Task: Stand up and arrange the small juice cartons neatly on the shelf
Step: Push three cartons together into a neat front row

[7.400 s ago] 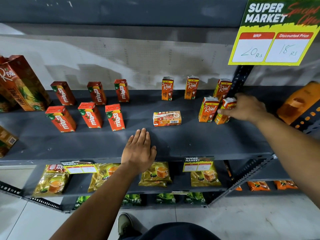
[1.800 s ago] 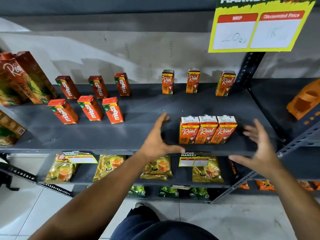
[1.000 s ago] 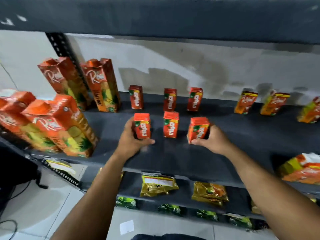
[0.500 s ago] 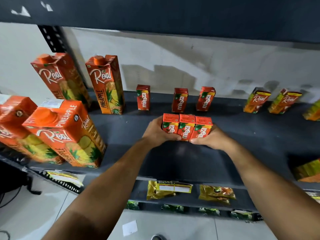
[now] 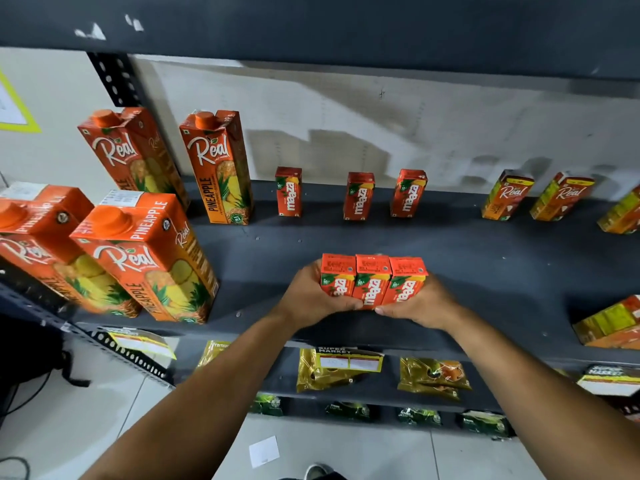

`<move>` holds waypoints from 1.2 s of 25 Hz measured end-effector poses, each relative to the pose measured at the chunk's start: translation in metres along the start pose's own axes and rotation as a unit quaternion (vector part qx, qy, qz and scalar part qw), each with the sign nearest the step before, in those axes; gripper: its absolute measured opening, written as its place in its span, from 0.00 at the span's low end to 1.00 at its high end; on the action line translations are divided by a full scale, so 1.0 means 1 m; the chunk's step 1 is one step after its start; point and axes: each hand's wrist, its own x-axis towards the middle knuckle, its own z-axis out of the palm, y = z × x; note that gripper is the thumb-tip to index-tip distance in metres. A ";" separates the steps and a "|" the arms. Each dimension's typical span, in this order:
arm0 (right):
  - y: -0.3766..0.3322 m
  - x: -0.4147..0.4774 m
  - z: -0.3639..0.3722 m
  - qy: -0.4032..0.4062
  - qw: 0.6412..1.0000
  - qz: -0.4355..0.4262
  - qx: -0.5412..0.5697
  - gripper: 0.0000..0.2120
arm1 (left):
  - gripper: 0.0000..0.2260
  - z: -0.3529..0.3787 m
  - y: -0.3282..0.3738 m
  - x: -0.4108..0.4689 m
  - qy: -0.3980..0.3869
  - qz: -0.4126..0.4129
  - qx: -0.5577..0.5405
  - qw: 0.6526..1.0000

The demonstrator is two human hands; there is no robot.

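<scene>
While I press from both sides, these are the facts:
Front Maaza cartons (image 5: 372,280): three small ones upright, touching side by side near the front edge of my shelf (image 5: 485,271).
Left hand (image 5: 308,299): my fingers curl closed round the left carton, thumb across the front.
Right hand (image 5: 420,303): my fingers wrap closed round the right carton, thumb tip near the left thumb.
Back Maaza cartons (image 5: 358,195): three upright by the wall, spaced apart.
Large pineapple cartons (image 5: 149,258): four stand left.
Small Real cartons (image 5: 540,197): upright at back right.
</scene>
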 end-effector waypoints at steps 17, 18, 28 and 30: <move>-0.002 -0.046 0.012 0.005 0.999 -0.001 -0.039 0.23 | 0.30 0.008 0.003 -0.038 0.018 -0.034 0.058 0.998; -0.002 -0.045 0.012 0.008 0.999 -0.005 -0.041 0.24 | 0.32 0.008 0.004 -0.038 0.017 -0.039 0.057 0.997; -0.003 -0.043 0.011 -0.005 1.000 -0.012 -0.015 0.22 | 0.30 0.008 0.001 -0.033 0.019 -0.047 0.039 0.998; 0.002 -0.045 0.013 -0.008 1.000 -0.016 -0.025 0.25 | 0.31 0.009 0.003 -0.037 0.016 -0.030 0.040 0.999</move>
